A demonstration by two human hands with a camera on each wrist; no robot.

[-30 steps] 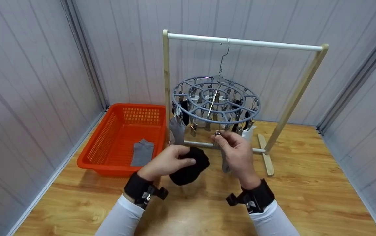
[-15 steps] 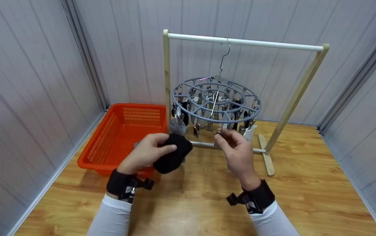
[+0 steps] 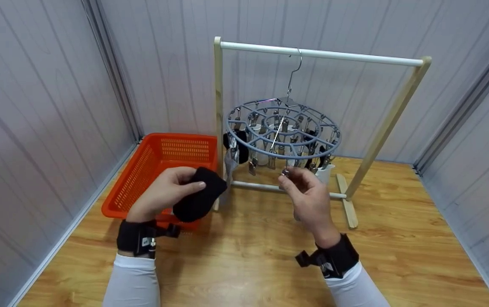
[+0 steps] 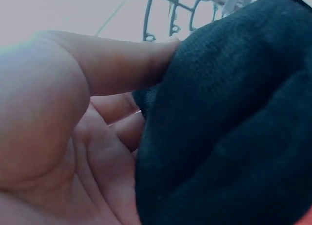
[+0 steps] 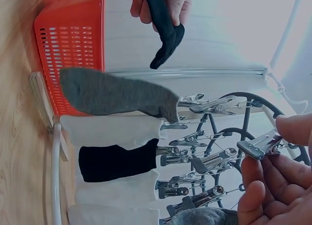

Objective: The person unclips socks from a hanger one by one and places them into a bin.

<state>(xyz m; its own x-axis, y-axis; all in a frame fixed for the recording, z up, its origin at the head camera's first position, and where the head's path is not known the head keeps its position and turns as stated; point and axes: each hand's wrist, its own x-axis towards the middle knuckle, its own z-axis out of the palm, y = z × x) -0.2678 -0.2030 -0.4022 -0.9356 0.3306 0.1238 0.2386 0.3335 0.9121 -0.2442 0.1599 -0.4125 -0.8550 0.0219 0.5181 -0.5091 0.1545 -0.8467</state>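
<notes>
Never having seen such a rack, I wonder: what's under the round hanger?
Metal clips, some holding a grey sock, a black sock and white cloth. In the head view, the right hand covers part; what hangs behind it is hidden there.

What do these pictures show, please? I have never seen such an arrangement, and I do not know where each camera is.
No machine works here, only a person. The wide picture is taken from the person's head, the two close ones from the wrists. The bare left hand holds a black fabric sock; the bare right hand pinches a silver metal clip of a round grey-blue hanger, which hangs from a wooden rack with a white bar. An orange plastic basket with many holes stands on the wood-patterned surface.
</notes>
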